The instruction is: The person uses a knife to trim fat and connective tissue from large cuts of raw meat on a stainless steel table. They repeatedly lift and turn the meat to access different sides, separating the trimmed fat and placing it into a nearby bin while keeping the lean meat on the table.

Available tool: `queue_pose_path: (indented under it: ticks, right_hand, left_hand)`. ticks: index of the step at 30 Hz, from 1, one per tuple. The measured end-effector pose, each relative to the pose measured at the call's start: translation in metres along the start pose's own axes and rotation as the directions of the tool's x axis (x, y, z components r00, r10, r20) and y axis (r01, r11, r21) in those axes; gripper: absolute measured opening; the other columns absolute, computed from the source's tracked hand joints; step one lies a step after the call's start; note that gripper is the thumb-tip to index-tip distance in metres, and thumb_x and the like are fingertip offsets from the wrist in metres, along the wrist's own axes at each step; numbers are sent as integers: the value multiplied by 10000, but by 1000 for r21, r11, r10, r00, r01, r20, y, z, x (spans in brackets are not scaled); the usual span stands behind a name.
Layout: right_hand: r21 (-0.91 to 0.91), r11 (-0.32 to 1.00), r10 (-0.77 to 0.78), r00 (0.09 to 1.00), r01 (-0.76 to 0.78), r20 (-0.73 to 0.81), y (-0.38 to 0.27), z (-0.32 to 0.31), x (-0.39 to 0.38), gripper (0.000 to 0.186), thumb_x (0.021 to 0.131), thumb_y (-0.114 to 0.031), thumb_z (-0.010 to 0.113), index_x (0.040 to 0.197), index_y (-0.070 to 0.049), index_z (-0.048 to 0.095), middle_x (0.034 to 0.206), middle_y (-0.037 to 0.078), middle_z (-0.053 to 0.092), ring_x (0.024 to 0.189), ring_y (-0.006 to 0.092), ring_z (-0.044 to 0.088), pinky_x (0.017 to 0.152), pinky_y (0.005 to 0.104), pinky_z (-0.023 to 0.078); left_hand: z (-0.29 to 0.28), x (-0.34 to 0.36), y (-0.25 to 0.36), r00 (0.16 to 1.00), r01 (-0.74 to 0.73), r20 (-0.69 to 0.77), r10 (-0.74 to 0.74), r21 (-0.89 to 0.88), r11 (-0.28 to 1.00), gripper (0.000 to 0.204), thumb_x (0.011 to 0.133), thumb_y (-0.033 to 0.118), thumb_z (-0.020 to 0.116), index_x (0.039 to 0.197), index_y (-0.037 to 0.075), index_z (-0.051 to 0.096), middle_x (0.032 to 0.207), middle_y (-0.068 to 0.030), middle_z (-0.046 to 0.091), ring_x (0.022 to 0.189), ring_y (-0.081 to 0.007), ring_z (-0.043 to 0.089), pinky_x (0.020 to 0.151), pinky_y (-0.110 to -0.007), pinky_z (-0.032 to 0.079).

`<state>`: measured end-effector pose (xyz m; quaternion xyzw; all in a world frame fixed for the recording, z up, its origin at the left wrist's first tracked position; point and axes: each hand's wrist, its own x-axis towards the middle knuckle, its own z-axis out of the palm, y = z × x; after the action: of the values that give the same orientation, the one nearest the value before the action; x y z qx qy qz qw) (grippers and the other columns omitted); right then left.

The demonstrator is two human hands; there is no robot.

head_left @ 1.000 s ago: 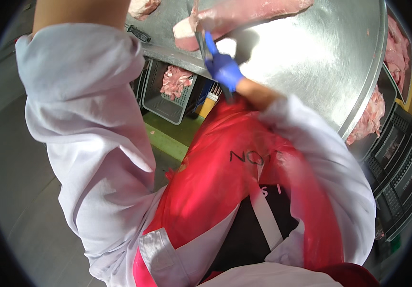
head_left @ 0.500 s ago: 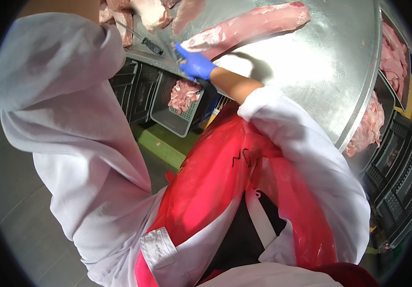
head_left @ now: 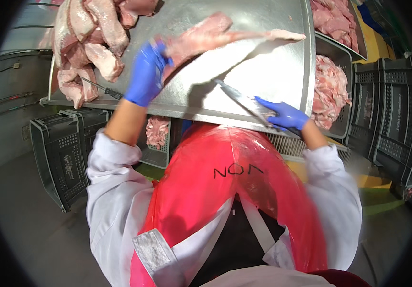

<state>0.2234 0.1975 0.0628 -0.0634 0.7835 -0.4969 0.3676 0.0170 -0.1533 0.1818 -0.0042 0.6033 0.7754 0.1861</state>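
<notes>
My left hand (head_left: 147,75), in a blue glove, is closed on the left end of a long pink piece of meat (head_left: 201,38). The meat stretches right across the steel table, blurred near my fingers, and its thin pale end points to the table's right edge. My right hand (head_left: 286,115), also gloved in blue, grips a knife (head_left: 239,97) low over the table's near edge. Its blade points up and left, apart from the meat. A thin rod tool with a black handle (head_left: 113,93) lies left of my left hand, its tip by the piled meat.
A pile of meat pieces (head_left: 91,33) covers the left of the steel table (head_left: 275,62). On the right stand a tray of meat (head_left: 335,19) and a crate of pale trimmings (head_left: 330,93). Dark crates (head_left: 383,110) flank them; another crate (head_left: 65,162) is at lower left.
My view has swung left. My left hand has come into view holding the meat's end, and the meat has shifted and turned. My right hand with the knife has drawn back to the right.
</notes>
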Motion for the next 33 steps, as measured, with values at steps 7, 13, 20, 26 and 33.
queue_pose_path:
  ticks: [7, 13, 20, 26, 33]
  right_hand:
    - [23, 998, 57, 906, -52, -420, 41, 9, -25, 784, 893, -132, 587, 1596, -252, 261, 706, 124, 634, 565, 186, 599, 667, 354, 534]
    - [-56, 984, 151, 958, -169, -242, -12, 15, 42, 743, 919, -181, 562, 1593, -256, 258, 767, 191, 684, 645, 308, 670, 710, 397, 542]
    - [-282, 959, -26, 982, -28, -186, 14, 35, 52, 733, 950, -193, 519, 1604, -259, 193, 839, 289, 676, 727, 443, 667, 747, 491, 525]
    - [-396, 918, -37, 988, -25, -149, 9, 38, 78, 701, 969, -176, 480, 1602, -258, 189, 830, 313, 659, 743, 451, 662, 722, 516, 519]
    - [-532, 846, -77, 977, -42, -200, -24, 41, 175, 801, 925, -41, 444, 1609, -287, 108, 913, 277, 684, 765, 425, 681, 742, 512, 543]
  left_hand:
    - [-60, 3, -218, 871, -333, 253, 421, 934, 127, 763, 728, 407, 807, 1264, -57, 525, 1171, -254, 578, 1071, -399, 580, 936, -490, 466]
    - [-16, 21, -231, 970, -222, 236, 64, 960, -172, 290, 808, 258, 662, 989, 31, 654, 947, -193, 664, 899, -363, 645, 850, -500, 457]
    - [-23, -24, -205, 973, -190, 205, 109, 973, -128, 301, 757, 315, 662, 831, 23, 672, 819, -188, 670, 822, -365, 642, 835, -489, 431]
    - [-41, -28, -218, 961, -244, 249, 119, 968, -61, 239, 789, 266, 629, 825, 32, 659, 753, -187, 658, 755, -381, 634, 802, -484, 441]
    - [-10, -15, -218, 957, -289, 272, 100, 908, 303, 179, 836, 202, 581, 882, 33, 622, 793, -222, 672, 782, -423, 660, 740, -535, 511]
